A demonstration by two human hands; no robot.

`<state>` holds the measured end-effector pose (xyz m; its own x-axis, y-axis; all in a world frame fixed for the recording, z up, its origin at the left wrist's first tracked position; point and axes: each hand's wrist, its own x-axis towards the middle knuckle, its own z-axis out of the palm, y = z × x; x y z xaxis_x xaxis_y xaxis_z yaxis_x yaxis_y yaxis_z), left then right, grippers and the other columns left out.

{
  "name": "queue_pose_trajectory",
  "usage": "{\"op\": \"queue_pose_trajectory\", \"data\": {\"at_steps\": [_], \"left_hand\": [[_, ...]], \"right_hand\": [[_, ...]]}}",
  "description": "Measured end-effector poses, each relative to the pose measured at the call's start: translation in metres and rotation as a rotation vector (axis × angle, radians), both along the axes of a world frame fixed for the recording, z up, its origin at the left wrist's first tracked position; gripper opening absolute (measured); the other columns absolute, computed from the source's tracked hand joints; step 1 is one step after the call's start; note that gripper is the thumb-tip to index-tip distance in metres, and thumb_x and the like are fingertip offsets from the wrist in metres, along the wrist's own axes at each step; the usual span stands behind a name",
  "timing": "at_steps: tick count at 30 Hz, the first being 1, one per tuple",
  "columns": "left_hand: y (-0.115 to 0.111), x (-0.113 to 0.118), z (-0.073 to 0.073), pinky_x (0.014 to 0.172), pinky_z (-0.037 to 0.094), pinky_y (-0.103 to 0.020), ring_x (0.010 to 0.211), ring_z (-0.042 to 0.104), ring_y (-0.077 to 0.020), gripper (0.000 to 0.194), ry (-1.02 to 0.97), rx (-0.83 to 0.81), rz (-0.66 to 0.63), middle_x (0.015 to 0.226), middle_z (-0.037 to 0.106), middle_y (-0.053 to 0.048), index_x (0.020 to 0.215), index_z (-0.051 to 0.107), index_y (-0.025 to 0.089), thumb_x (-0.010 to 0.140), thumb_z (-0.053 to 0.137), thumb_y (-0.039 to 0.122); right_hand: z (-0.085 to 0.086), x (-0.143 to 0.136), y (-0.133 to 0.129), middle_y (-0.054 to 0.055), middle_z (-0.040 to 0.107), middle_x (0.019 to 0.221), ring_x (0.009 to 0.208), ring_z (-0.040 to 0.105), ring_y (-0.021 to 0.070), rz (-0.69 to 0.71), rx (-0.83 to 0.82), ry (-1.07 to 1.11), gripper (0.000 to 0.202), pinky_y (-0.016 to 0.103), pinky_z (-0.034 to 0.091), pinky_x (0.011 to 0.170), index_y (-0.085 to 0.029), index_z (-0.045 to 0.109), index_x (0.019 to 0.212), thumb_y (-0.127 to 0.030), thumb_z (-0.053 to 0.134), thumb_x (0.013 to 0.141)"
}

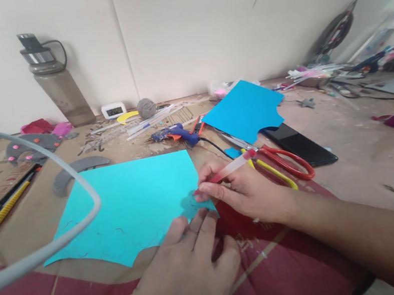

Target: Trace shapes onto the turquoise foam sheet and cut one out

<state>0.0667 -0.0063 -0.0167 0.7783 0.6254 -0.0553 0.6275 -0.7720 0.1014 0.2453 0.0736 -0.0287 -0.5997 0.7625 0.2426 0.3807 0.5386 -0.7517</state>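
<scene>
A turquoise sheet of paper point(132, 194) lies on the work surface, its lower edge cut in curves and thin dark lines drawn near that edge. My left hand point(191, 265) rests on the sheet's lower right edge, fingers stretched out and pressing it down. Between the thumb and fingers of my right hand point(242, 188) is a pen point(236, 164) with a whitish translucent barrel and red ends. Its tip is at the sheet's right edge, partly hidden by the fingers. Just beyond that hand lie scissors point(286, 159) with red and yellow handles.
A blue cut sheet point(245, 108) overlaps the scissors and a black phone point(299, 144). A blue glue gun point(179, 133) lies behind the paper. Bottle point(61, 90) and small clock point(113, 111) stand by the wall. A yellow cutter point(6, 210) is left; a grey cable point(90, 191) arches across the foreground.
</scene>
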Motion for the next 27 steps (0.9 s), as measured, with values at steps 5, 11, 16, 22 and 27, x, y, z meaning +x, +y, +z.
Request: {"op": "queue_pose_trajectory", "data": {"at_steps": [5,11,16,22,27], "left_hand": [[-0.0011,-0.0014,0.0005,0.101,0.033,-0.061,0.131,0.035,-0.039,0.06,0.005,-0.071,0.039,0.139,0.042,-0.023,0.123,0.053,0.018,0.081,0.052,0.06],[0.0007,0.0001,0.0008,0.099,0.034,-0.061,0.129,0.037,-0.04,0.058,0.015,-0.063,0.027,0.139,0.04,-0.024,0.123,0.054,0.018,0.082,0.051,0.059],[0.0022,0.0013,0.0029,0.098,0.036,-0.059,0.125,0.042,-0.0403,0.059,-0.007,-0.055,0.004,0.135,0.044,-0.025,0.121,0.055,0.016,0.081,0.053,0.058],[0.0005,0.0007,0.0003,0.1,0.034,-0.058,0.126,0.041,-0.0395,0.059,-0.021,-0.051,0.023,0.131,0.049,-0.023,0.121,0.055,0.016,0.079,0.057,0.058],[0.0011,-0.0001,-0.0012,0.099,0.035,-0.057,0.125,0.042,-0.0402,0.061,-0.02,-0.034,0.018,0.132,0.047,-0.024,0.124,0.053,0.015,0.08,0.054,0.059]], "right_hand": [[0.0008,-0.0003,0.0017,0.002,0.066,0.078,0.075,0.063,0.0147,-0.004,0.065,-0.064,0.021,0.027,0.045,0.069,-0.018,0.054,0.087,-0.035,0.044,0.094],[-0.0018,-0.0018,0.0012,0.001,0.067,0.077,0.075,0.063,0.015,-0.014,0.054,-0.056,0.02,0.027,0.045,0.069,-0.019,0.053,0.089,-0.036,0.044,0.094],[-0.0015,-0.0008,-0.0004,0.001,0.063,0.075,0.07,0.06,0.0134,-0.025,0.106,-0.013,0.019,0.026,0.043,0.065,-0.018,0.053,0.088,-0.034,0.043,0.094],[-0.0003,-0.0033,-0.0024,0.0,0.055,0.072,0.066,0.052,0.0117,0.028,0.131,-0.049,0.02,0.025,0.041,0.062,-0.018,0.052,0.082,-0.031,0.043,0.094],[-0.0001,-0.0056,-0.0024,0.0,0.057,0.076,0.069,0.052,0.0114,0.077,0.108,-0.082,0.021,0.025,0.04,0.065,-0.017,0.053,0.08,-0.029,0.043,0.094]]}}
